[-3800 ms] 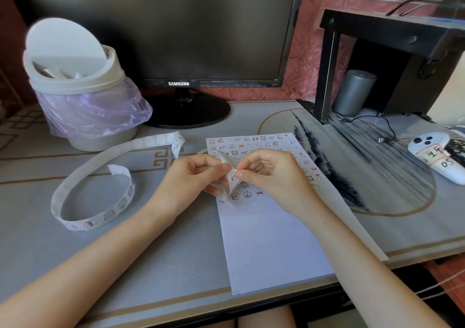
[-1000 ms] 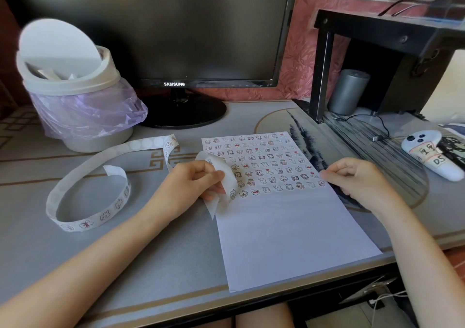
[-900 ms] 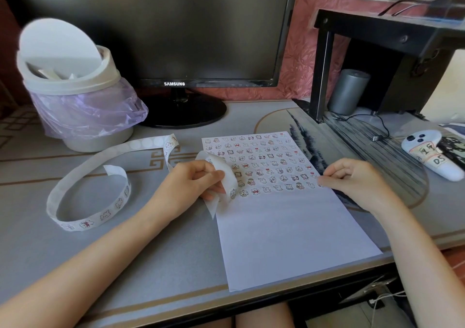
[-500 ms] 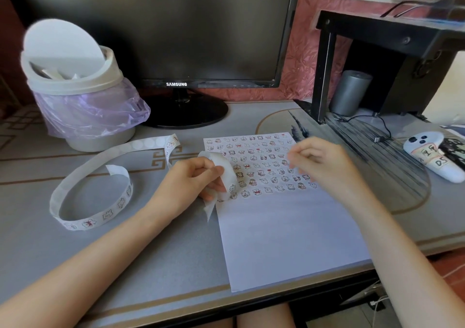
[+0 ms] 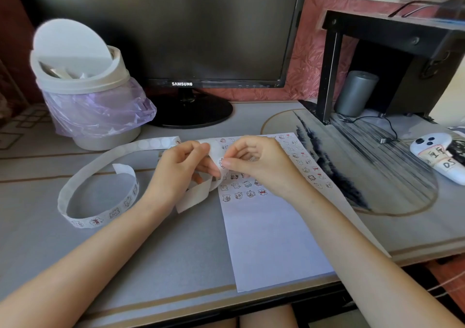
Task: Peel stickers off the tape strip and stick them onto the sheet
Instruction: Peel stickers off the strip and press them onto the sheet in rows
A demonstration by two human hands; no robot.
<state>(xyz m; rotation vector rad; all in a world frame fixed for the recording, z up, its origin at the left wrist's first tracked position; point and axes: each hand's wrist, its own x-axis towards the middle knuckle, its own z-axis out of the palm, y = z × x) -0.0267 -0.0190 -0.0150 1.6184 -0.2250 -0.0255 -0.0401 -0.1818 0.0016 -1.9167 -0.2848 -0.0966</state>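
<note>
White sticker tape strip [image 5: 141,149], pinched in the left hand [image 5: 180,174], now meets the right hand [image 5: 259,164], back from the sheet [image 5: 271,229] edge, pinching a sticker [image 5: 221,163].

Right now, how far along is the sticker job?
Done: the top part of the sheet carries rows of stickers; its lower part is bare. In hand: the left hand holds the tape strip while the right hand pinches at one sticker on it. Left: printed stickers remain on the strip's loop near the desk's front.
</note>
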